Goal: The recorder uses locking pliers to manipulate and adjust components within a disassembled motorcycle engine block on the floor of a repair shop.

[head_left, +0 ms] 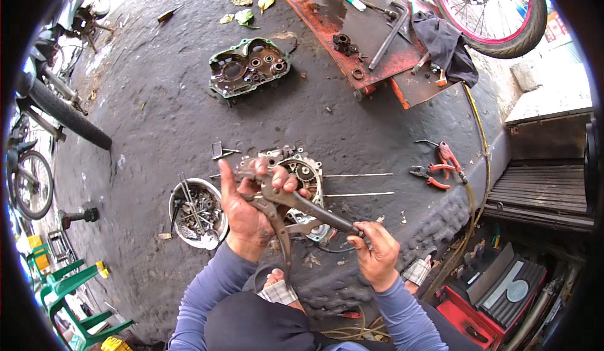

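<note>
A worn pair of locking pliers (309,207) is held up in front of me, its handles spread apart. My left hand (247,217) is closed round the jaw end, thumb pointing up. With thumb and fingertips, my right hand (379,254) pinches the end of the upper handle, where the adjusting screw sits. Beneath the pliers an opened engine crankcase (306,162) with gears lies on the ground, partly hidden by my left hand and the tool. Two long thin studs stick out to its right. Left of it stands a round metal bowl (221,234) full of small parts.
Farther off lies a crankcase half (250,67) with a green gasket edge. A red metal stand (343,49) carries tools and a dark rag (443,42) beside a pink-rimmed wheel (535,27). Pliers (431,176) and a red air blow gun (448,156) lie right.
</note>
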The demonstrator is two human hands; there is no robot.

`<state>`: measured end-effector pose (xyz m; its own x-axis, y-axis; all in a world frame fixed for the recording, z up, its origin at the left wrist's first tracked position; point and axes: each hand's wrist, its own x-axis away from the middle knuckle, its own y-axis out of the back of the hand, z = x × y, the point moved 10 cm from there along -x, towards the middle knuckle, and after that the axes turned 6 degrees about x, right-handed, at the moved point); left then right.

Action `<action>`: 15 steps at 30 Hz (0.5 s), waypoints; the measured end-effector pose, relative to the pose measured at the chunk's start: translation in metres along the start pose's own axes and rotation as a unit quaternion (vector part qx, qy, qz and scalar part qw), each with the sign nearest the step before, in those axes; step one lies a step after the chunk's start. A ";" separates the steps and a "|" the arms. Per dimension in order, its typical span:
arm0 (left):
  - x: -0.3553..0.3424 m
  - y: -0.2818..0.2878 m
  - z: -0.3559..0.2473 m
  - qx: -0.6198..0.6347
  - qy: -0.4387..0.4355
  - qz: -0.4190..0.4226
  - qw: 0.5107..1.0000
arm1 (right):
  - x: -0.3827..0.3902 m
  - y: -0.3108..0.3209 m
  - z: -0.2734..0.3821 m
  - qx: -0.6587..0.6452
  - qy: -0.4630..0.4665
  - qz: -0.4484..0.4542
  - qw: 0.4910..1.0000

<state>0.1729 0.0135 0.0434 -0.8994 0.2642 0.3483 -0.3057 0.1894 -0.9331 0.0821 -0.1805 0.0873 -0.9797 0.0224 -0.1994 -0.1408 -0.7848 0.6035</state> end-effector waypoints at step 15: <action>0.027 0.024 -0.007 -0.038 0.015 -0.122 0.992 | 0.064 -0.080 -0.043 -0.489 -0.416 0.294 0.708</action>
<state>0.1433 0.0317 0.0310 -0.7919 0.2291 0.5661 -0.4876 0.3208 -0.8120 0.0366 -0.1430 -0.0068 -0.6293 -0.4493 0.6341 0.0944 -0.8541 -0.5115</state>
